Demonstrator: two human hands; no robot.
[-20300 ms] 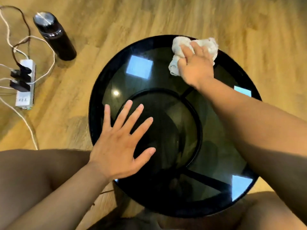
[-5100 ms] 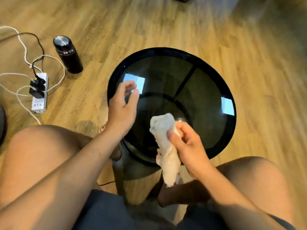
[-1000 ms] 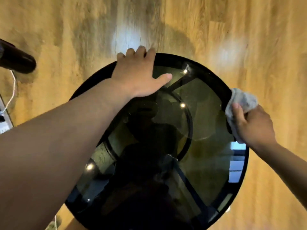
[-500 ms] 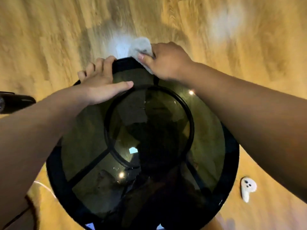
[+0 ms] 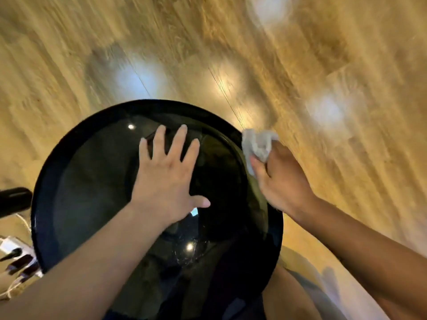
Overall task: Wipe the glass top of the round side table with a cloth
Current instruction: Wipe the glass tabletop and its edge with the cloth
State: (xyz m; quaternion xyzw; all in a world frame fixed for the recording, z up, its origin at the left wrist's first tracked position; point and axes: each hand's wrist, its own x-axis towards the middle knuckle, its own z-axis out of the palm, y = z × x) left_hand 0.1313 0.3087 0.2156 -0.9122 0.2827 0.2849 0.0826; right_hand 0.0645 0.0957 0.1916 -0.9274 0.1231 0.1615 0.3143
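The round side table [image 5: 57, 181] with its dark glass top and black rim fills the lower middle of the head view. My left hand [image 5: 168, 181] lies flat on the glass near the middle, fingers spread. My right hand [image 5: 282, 181] grips a crumpled white cloth [image 5: 257, 144] and presses it against the table's right rim. The picture is blurred by motion.
Wooden floor surrounds the table. A dark bottle [image 5: 13, 200] lies at the left edge. A white power strip [image 5: 16, 252] with plugs and cables sits at the lower left. My leg [image 5: 295, 294] shows under the table's right side.
My right hand has carried the cloth from the far rim round to the right rim. My left hand left the far rim and now lies flat mid-glass. The view swung round.
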